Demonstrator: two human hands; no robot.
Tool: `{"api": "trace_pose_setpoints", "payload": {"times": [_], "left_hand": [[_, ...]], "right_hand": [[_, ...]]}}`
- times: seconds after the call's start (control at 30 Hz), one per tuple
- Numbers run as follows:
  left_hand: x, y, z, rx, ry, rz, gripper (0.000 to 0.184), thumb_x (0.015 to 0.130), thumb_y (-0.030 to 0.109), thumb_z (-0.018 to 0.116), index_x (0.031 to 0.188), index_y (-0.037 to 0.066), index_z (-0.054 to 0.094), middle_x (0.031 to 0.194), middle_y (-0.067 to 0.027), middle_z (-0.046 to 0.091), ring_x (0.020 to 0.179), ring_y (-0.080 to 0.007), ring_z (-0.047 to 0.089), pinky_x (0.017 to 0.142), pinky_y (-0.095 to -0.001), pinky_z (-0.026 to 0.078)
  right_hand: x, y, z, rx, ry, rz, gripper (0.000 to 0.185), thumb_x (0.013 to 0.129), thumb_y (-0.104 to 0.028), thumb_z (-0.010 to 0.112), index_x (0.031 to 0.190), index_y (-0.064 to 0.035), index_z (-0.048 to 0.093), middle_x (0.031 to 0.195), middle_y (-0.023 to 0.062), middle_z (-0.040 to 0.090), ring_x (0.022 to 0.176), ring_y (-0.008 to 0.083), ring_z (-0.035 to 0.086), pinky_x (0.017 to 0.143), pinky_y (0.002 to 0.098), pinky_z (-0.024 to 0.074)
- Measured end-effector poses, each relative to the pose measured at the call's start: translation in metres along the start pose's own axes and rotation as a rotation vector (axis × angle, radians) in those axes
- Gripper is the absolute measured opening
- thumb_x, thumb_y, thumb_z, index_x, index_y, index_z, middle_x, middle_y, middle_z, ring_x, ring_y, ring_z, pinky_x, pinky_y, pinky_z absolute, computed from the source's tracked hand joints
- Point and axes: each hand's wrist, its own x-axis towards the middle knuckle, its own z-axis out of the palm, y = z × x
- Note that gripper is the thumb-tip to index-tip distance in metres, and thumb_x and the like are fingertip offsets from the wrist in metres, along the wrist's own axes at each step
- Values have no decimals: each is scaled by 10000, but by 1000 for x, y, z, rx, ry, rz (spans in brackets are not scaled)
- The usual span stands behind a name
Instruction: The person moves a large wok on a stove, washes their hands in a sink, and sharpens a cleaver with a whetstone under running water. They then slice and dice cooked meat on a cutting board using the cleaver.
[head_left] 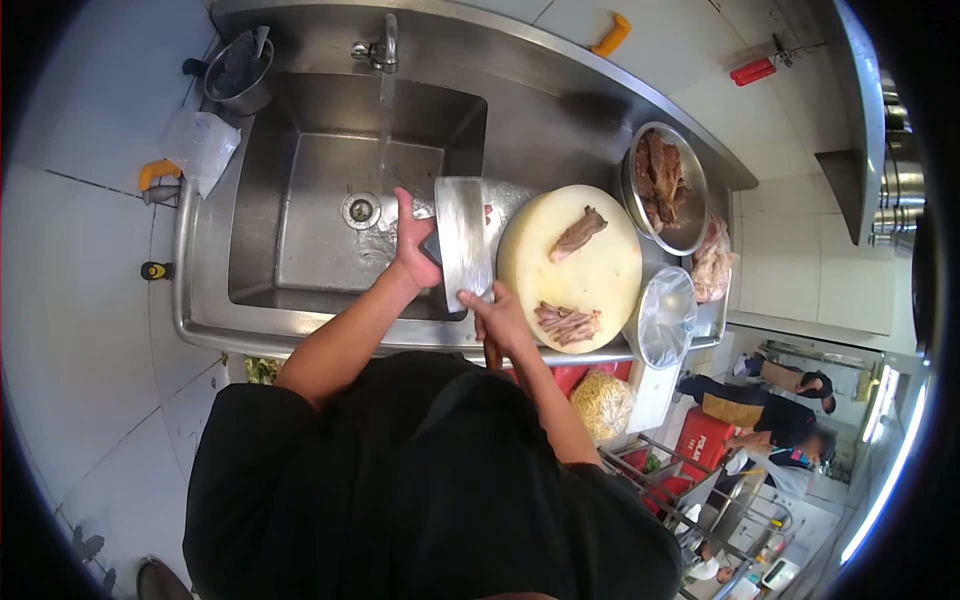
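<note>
Well, right grip [505, 323] clasps cleaver [463, 245]; left grip [412, 242] unclear; meat [656, 172] in steel bowl [674, 239]

Broad metal cleaver [463, 245], brown handle [492, 354], held over the sink's [265, 200] right side

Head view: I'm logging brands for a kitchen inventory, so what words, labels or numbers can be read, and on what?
"POLAR": on the red box at lower right.
Smaller characters beside it: too blurred to read.
Cleaver: no lettering can be made out.
</note>
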Motion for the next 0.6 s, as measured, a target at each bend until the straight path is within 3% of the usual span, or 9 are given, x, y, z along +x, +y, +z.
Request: {"api": "trace_pose_setpoints", "payload": {"times": [0.07,0.13,0.2,0.27,0.3,0.4,0.47,0.6], "left_hand": [[0,-9,5,35,83,-37,1313,697,994,372,1469,-67,402,1445,-221,526,1323,-338,523,1153,-482,361],[0,-15,8,1,181,-49,1286,709,993,360,1449,-56,432,1385,-204,574,1289,-321,552,1149,-461,371],[3,-6,2,-28,-11,-76,1292,706,992,365,1463,-55,418,1420,-221,547,1315,-333,531,1150,-485,373],[0,0,3,12,1,-13,1305,704,993,360,1479,-56,398,1458,-235,512,1334,-357,511,1146,-524,368],[-1,3,5,-12,38,11,1319,702,996,354,1490,-62,383,1488,-241,483,1345,-383,497,1139,-557,360],[0,-11,1,-32,59,-41,1309,701,1001,338,1480,-48,407,1473,-233,502,1338,-371,507,1146,-534,353],[1,-17,-2,89,129,-49,1296,694,1011,317,1423,-51,468,1410,-200,568,1295,-309,552,1140,-480,366],[1,4,2,56,87,-12,1282,690,1007,345,1386,-59,492,1383,-198,585,1285,-310,561,1135,-444,383]], "right_hand": [[35,-20,-16,-140,129,-7,384,895,-342,766,928,3,599,549,48,556,392,134,508,391,308,410],[61,-39,-20,48,246,-43,402,906,-351,751,915,14,584,549,50,549,402,140,512,398,313,412],[51,-27,-13,28,242,-36,431,902,-361,755,942,32,583,537,51,543,400,146,509,396,312,405],[7,-20,-4,-210,103,55,441,879,-367,783,993,29,627,608,65,601,420,136,529,406,291,412],[-9,-11,0,-145,54,65,444,874,-371,789,997,27,636,615,64,607,425,136,534,414,287,418],[12,-11,-11,-148,51,32,428,882,-334,784,1047,28,627,609,44,600,417,125,514,413,282,411],[46,-31,-22,-36,192,1,398,881,-319,782,1000,25,624,582,33,568,411,125,496,409,291,396],[29,-50,-23,-164,177,-35,401,909,-367,744,921,7,601,538,27,528,401,122,480,413,293,390]]}}
